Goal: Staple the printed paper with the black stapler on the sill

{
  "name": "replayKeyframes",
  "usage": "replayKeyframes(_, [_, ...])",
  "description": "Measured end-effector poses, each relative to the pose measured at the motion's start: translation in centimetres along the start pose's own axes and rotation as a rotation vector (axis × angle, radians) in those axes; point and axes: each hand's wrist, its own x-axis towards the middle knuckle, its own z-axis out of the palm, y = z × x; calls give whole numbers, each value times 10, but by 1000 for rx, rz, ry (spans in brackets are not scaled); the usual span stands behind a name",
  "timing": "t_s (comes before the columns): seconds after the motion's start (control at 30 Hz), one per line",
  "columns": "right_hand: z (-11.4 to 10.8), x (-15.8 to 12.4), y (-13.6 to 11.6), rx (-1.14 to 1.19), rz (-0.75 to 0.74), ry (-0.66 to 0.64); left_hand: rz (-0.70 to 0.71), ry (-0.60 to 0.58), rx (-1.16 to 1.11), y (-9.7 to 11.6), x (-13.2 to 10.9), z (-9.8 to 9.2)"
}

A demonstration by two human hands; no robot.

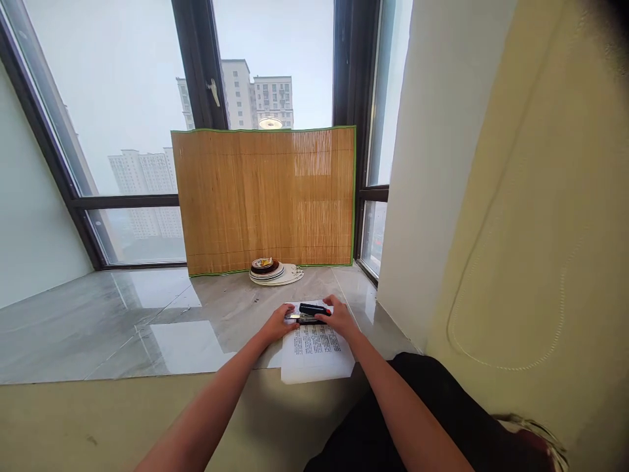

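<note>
A black stapler (314,309) with a red part at its right end lies across printed sheets of paper (317,354) on the stone sill. Its top arm looks raised from the silver magazine and base below. My left hand (278,324) is closed at the stapler's left end, thumb and fingers around the silver tip; whether a strip of staples is there too is too small to tell. At the other end, my right hand (341,319) grips the stapler near the red part. The sheets hang a little over the sill's front edge.
Behind the hands, a stack of plates (268,274) stands on the sill (226,295). A bamboo mat (265,203) leans upright against the window. On the right are a wall and a hanging bead chain (511,368). My dark-clothed leg (417,387) is below the right arm.
</note>
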Motion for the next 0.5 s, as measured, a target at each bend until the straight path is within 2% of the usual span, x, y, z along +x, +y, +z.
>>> replayKeyframes(0.13, [14, -5, -10, -76, -38, -98, 1, 4, 20, -2, -1, 1])
replayKeyframes(0.23, [13, -11, -19, -135, -9, -38, -1, 61, -11, -5, 1, 2])
replayKeyframes(0.37, [5, -20, -32, -226, -53, 91, -92, 85, -281, -14, 6, -1])
replayKeyframes(0.5, [6, -22, -43, -402, -290, 117, -147, 55, -605, -19, 6, -11])
